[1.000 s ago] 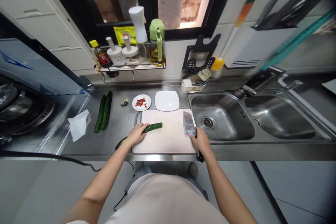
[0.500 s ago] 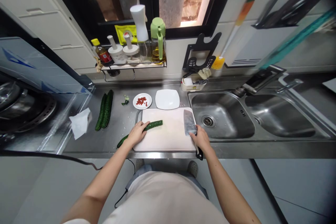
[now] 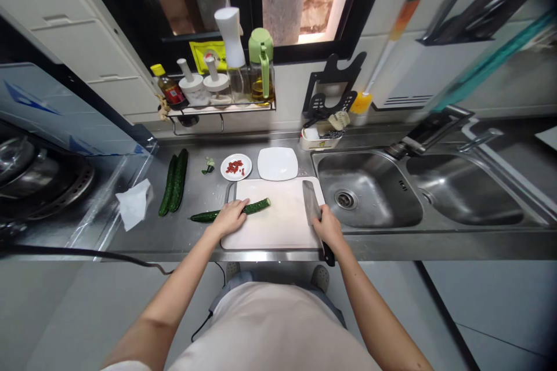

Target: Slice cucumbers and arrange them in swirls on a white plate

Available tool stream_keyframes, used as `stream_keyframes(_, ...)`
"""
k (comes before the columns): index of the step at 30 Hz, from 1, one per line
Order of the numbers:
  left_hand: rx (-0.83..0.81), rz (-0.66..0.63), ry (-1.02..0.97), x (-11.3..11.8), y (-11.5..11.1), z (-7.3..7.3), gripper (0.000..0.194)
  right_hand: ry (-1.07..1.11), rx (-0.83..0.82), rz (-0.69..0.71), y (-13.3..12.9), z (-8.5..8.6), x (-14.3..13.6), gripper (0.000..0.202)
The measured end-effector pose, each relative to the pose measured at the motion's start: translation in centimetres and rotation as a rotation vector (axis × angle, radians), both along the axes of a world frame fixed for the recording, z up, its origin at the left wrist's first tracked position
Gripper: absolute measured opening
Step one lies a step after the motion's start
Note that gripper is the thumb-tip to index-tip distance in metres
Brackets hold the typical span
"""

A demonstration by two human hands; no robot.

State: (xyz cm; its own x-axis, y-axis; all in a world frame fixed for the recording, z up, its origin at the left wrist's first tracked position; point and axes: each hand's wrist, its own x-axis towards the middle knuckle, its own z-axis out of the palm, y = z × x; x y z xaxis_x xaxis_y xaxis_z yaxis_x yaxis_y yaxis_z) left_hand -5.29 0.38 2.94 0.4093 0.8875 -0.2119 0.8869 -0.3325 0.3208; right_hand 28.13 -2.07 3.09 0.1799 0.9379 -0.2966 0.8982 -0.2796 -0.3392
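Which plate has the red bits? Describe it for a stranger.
Find the white cutting board on the steel counter. Beyond its far left corner sits a round white plate. It holds red pieces, while the squarish white plate to its right holds none.

Dark green cucumber (image 3: 259, 206), white plate (image 3: 277, 164), yellow bottle cap (image 3: 157, 70)
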Motion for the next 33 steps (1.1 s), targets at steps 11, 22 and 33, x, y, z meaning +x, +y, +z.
stream_keyframes(11, 0.11, -0.089, 0.012, 3.1, 0.7, -1.2, 0.045, -0.028, -0.117, 0.059, 0.2, 0.1, -0.4, 0.029)
stream_keyframes(22, 0.162, -0.084, -0.1, 4.0, 0.9, -2.4, 0.041, -0.136, -0.159, 0.187, 0.9, 1.0, -0.5, 0.027)
stream_keyframes(33, 0.238, -0.061, -0.149, 5.3, 0.2, -2.7, 0.036, -0.132, -0.218, 0.207, 2.3, 1.8, -1.4, 0.026)
